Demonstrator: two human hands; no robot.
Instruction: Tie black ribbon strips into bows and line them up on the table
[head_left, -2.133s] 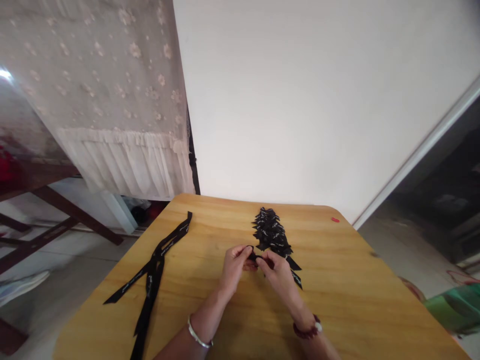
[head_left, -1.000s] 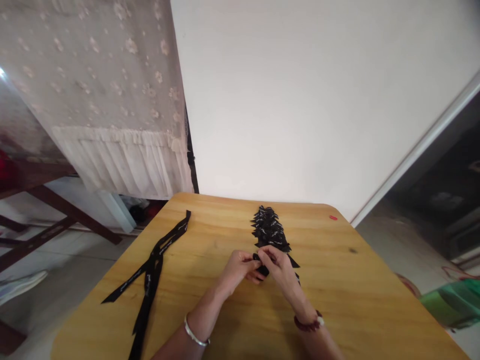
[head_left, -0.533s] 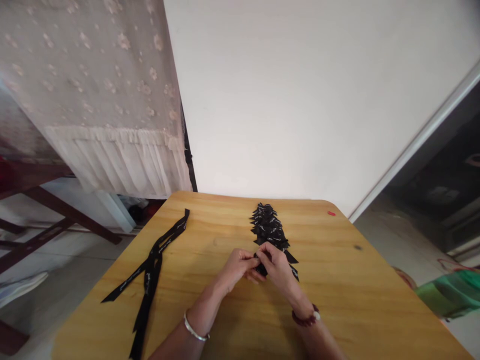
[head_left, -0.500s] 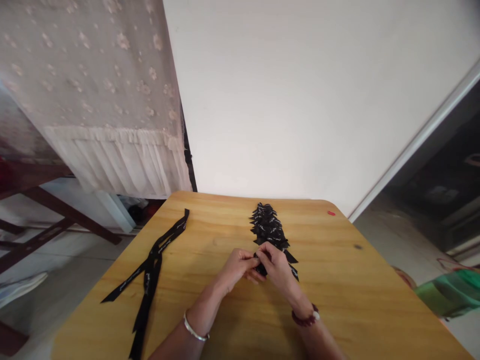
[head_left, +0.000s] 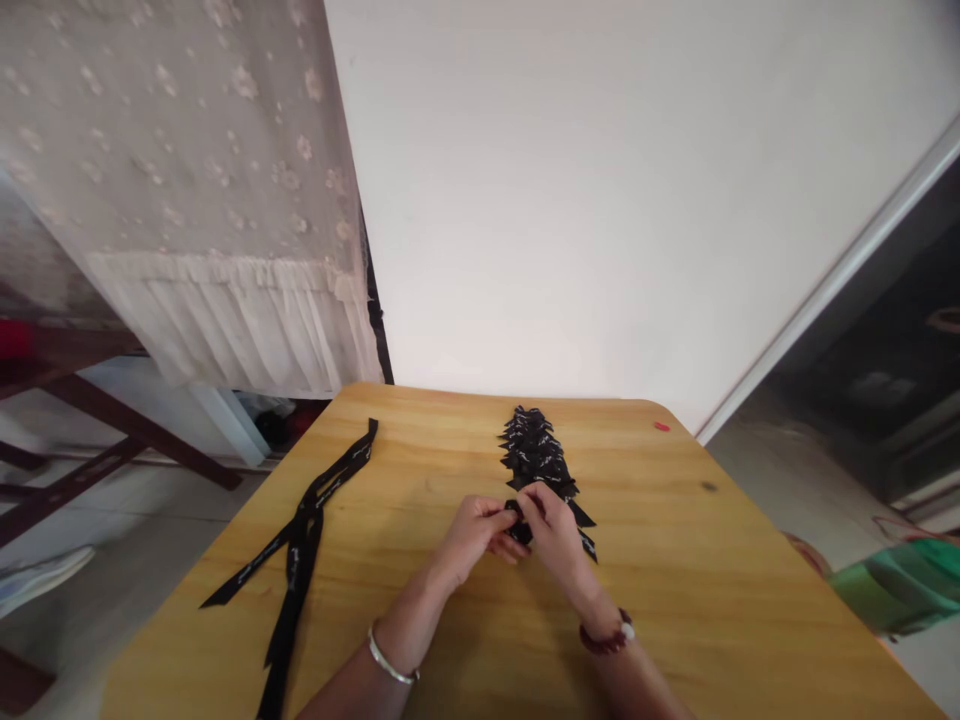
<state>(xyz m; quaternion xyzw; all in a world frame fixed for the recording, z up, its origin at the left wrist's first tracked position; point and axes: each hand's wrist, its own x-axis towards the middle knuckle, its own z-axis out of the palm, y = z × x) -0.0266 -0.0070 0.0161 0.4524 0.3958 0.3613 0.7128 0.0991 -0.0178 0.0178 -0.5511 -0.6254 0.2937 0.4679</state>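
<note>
Both of my hands meet above the middle of the wooden table [head_left: 420,460], pinching a black ribbon [head_left: 519,530] between them. My left hand [head_left: 480,535] grips it from the left with thumb and fingers. From the right, my right hand [head_left: 553,525] pinches its upper part, and its fingers partly hide the ribbon. Just beyond my hands lies a row of black ribbon bows [head_left: 534,450] with white lettering, overlapping one another. To the left, several loose black ribbon strips [head_left: 304,530] with white print lie crossed on the table.
A small red object [head_left: 661,427] lies near the table's far right corner. A white wall [head_left: 600,200] rises behind the table, with a lace curtain [head_left: 247,200] at left. Dark wooden furniture [head_left: 112,420] stands on the left, and something green [head_left: 900,590] sits at right.
My fingers have shifted slightly around the black ribbon, and more of it shows between my hands. The bows and loose strips have stayed in place.
</note>
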